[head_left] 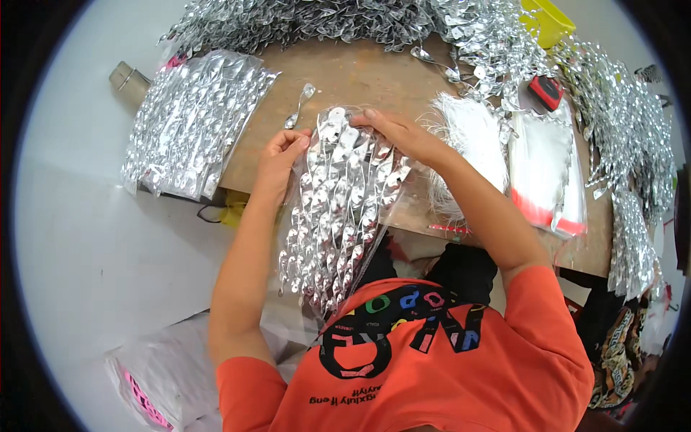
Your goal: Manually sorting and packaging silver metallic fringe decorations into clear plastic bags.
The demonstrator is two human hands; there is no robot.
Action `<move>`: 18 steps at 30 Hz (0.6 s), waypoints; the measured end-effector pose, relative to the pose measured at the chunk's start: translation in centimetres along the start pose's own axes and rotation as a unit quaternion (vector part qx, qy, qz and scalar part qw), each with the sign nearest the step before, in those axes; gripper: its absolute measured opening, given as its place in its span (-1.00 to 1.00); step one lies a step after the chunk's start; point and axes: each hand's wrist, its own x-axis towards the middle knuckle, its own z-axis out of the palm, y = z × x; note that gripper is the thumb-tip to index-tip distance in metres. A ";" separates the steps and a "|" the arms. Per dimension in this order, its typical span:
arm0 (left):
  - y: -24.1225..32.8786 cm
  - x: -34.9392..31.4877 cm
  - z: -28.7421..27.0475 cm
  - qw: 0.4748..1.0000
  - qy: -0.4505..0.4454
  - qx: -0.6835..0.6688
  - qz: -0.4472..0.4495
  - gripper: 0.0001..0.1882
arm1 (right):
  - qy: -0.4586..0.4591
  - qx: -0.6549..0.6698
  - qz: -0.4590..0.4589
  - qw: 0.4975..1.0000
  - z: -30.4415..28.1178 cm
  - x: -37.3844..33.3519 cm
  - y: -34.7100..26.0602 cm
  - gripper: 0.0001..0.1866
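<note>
A clear plastic bag (pixel 294 270) full of silver twisted spiral strips (pixel 332 209) lies over the table's front edge and down toward my lap. My left hand (pixel 279 160) is closed on the bag's upper left edge, thumb against fingers. Across its upper right corner lies my right hand (pixel 396 134), fingers stretched out to the left over the plastic and the strip tops. Parts of its fingers are hidden. One loose silver spiral (pixel 299 106) rests on the table just beyond my left hand.
Filled silver packets (pixel 198 119) are stacked at the table's left edge. Loose spirals (pixel 309 21) heap along the back and right. White strings (pixel 471 147), clear bags with a red band (pixel 543 165) and a red-and-black object (pixel 545 92) sit to the right. The brown table (pixel 345 68) ends near my lap.
</note>
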 end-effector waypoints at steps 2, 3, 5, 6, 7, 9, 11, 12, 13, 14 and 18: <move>0.0 0.2 0.3 1.000 -0.009 -0.007 0.004 -0.91 | 0.053 -0.016 -0.021 0.998 -0.5 1.6 0.7 -0.35; 0.1 0.4 0.7 1.000 -0.020 -0.014 0.008 -0.91 | 0.059 -0.015 -0.021 0.998 -1.3 2.4 2.0 -0.35; -0.1 0.2 0.5 1.000 -0.016 -0.023 0.009 -0.90 | 0.098 -0.032 -0.075 0.992 -0.2 3.8 0.6 -0.35; -0.2 0.1 0.4 0.999 -0.015 -0.034 0.011 -0.88 | 0.098 -0.031 -0.075 0.992 0.3 4.2 0.1 -0.35; -0.1 0.1 0.5 0.999 -0.015 -0.033 0.011 -0.88 | 0.004 -0.055 -0.063 0.996 0.7 4.5 -0.3 -0.34; 0.0 0.0 0.6 1.000 -0.006 0.004 -0.001 -0.88 | -0.087 -0.078 -0.049 0.992 0.9 4.5 -0.9 -0.33; 0.1 -0.2 0.6 1.000 -0.002 0.011 0.005 -0.89 | -0.084 -0.024 -0.028 0.996 1.3 3.8 -1.6 -0.33; 0.0 -0.1 0.6 1.000 -0.001 0.018 0.013 -0.90 | -0.045 0.022 -0.045 0.998 1.0 3.0 -1.5 -0.36; 0.1 0.0 0.6 1.000 -0.004 0.017 0.012 -0.90 | -0.042 0.022 -0.043 0.998 0.0 2.3 -1.1 -0.36; 0.0 0.2 0.5 1.000 -0.010 0.016 0.024 -0.90 | 0.031 -0.026 -0.046 0.998 -1.4 1.7 -0.3 -0.39; 0.4 -0.1 0.8 1.000 -0.008 0.001 0.016 -0.90 | 0.189 -0.118 -0.096 0.970 -1.7 -4.6 1.2 -0.48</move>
